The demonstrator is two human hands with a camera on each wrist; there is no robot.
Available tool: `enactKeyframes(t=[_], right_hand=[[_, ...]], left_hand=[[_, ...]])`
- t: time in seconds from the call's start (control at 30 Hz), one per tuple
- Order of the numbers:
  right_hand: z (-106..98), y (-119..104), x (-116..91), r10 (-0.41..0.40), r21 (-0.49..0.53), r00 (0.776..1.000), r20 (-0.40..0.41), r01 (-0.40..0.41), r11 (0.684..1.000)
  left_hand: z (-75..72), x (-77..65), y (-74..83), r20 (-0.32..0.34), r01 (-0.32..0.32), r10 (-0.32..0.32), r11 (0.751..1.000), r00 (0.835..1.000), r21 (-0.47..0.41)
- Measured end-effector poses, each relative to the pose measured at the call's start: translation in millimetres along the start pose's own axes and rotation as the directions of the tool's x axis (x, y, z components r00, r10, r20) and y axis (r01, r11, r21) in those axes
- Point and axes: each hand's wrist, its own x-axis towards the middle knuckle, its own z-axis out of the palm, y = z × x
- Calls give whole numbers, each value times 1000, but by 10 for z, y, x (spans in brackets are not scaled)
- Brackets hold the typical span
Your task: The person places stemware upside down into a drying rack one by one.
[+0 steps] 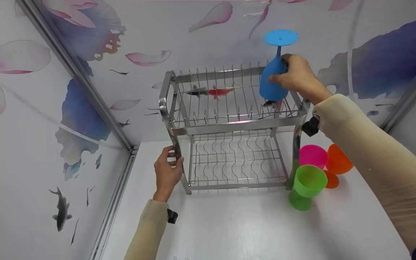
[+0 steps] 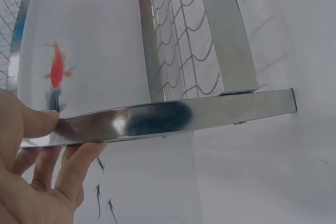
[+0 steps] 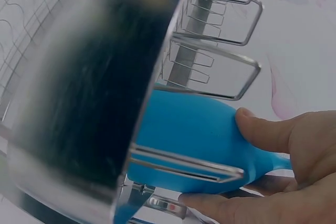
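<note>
Upside down over the right end of the rack's upper tier is a blue goblet [image 1: 273, 81], its round foot at the top. My right hand [image 1: 296, 74] grips its bowl from the right side, thumb in front. In the right wrist view the goblet's bowl [image 3: 184, 135] sits between the wire dividers, its rim hidden behind a metal bar. The two-tier metal dish rack [image 1: 244, 125] stands against the back wall. My left hand [image 1: 168, 171] holds the rack's left front leg, with the thumb on one face and fingers on the other, as the left wrist view shows.
Right of the rack stand a green goblet [image 1: 310, 182], a pink goblet [image 1: 313, 156] and an orange goblet [image 1: 339, 159], close together. The rack's lower tier [image 1: 235, 159] has wavy wires. Patterned panels with fish and petals form the walls, and a metal strip [image 1: 81, 83] edges the left one.
</note>
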Motion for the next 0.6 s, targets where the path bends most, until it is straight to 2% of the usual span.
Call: enactKeyframes(t=[0.6], right_hand=[[61,56,-13,23,-53,1000,-3,-23,998]], left_hand=[[-8,-2,-1,-2,-13,13,1000,1000,-10]])
